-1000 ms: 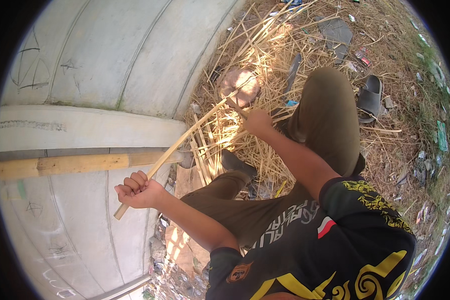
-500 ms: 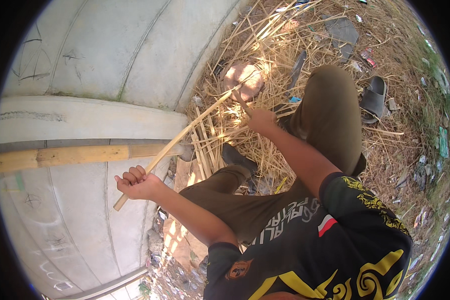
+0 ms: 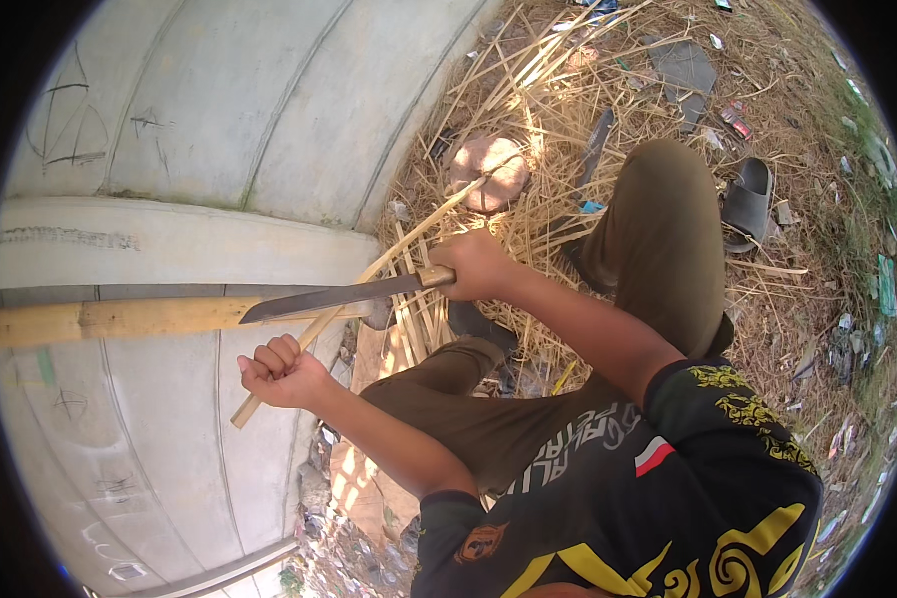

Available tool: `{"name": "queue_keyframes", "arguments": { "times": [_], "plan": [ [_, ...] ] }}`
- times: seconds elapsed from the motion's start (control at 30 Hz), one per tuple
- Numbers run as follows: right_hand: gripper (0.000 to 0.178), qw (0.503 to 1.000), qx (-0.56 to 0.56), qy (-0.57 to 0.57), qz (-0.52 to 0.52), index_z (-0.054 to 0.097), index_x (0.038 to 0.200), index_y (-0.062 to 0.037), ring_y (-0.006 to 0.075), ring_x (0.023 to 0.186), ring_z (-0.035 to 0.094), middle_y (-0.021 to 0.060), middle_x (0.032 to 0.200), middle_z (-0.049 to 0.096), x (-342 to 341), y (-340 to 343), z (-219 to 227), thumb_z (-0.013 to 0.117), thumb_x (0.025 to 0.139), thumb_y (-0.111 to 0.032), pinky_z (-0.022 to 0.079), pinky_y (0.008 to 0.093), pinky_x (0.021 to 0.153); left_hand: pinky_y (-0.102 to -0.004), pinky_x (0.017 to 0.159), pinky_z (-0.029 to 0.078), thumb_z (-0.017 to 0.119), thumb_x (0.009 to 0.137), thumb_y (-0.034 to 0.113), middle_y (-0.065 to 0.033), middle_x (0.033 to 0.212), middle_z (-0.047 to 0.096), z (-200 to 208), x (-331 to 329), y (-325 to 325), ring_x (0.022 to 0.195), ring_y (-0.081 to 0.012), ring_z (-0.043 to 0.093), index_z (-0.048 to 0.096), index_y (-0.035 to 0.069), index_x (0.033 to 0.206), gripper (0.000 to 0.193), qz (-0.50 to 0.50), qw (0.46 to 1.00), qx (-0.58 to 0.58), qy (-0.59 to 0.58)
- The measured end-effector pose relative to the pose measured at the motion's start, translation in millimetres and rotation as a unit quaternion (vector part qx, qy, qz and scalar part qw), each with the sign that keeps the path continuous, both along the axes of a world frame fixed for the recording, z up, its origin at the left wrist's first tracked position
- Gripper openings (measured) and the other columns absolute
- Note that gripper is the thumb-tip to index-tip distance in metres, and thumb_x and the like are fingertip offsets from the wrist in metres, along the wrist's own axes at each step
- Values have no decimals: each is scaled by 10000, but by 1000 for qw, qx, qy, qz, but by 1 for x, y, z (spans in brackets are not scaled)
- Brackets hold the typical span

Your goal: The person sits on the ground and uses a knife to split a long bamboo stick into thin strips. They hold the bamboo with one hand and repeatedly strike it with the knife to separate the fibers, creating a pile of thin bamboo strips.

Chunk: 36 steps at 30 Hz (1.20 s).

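Note:
My left hand is closed round the near part of a long pale bamboo strip, whose short end sticks out below the fist. The strip slants up to the right, its far end lying on a rounded pinkish stone. In my right hand is the wooden handle of a long knife. Its dark blade points left and crosses over the strip just above my left fist. Whether the edge touches the strip, I cannot tell.
A thick yellow bamboo pole runs in from the left along a pale panelled wall. Straw-like shavings cover the ground round the stone. Beyond my bent knee lies a grey sandal. Litter dots the dry grass at right.
My right hand has come back from near the stone toward me and left, and the knife has swung to point left across the strip. My left hand has barely shifted.

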State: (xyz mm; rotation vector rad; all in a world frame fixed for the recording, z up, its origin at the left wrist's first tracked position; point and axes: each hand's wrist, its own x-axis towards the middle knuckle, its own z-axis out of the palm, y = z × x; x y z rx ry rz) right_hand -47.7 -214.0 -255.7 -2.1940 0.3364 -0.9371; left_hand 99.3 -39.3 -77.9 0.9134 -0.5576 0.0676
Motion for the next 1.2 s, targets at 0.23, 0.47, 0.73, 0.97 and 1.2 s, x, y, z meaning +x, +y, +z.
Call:
{"name": "queue_keyframes", "arguments": {
  "times": [0.23,0.47,0.73,0.97,1.2],
  "plan": [
    [307,833,344,360,-241,721,965,-80,284,814,710,127,878,714,-24,-37,-107,689,800,-337,552,409,698,-295,462,93,474,961,291,38,478,133,-2,7,9,451,-106,70,154,188,574,513,-148,988,-7,-42],
    [222,956,136,240,-99,703,867,-87,294,739,684,122,822,688,3,-5,-27,685,770,-286,536,426,643,-289,449,86,471,963,272,40,469,144,3,6,2,442,-99,68,161,177,590,495,-117,992,-5,-57],
    [234,900,312,255,-169,708,872,-61,288,742,685,102,830,699,-8,-23,-133,649,796,-275,529,414,635,-288,459,89,491,949,280,44,486,123,-3,4,-6,448,-106,62,150,190,592,502,-32,999,-27,-5],
    [357,850,348,325,-228,728,922,-24,335,792,700,164,834,712,6,-12,-96,659,770,-340,551,421,715,-290,464,95,498,937,281,40,496,123,1,7,1,455,-111,79,142,188,607,494,0,999,-33,27],
    [178,996,57,56,-38,674,803,-80,328,683,657,128,731,667,13,-2,-37,671,757,-253,529,442,642,-291,465,96,504,930,278,36,502,121,-2,13,6,459,-112,82,143,187,608,492,2,999,-27,23]
  ]
}}
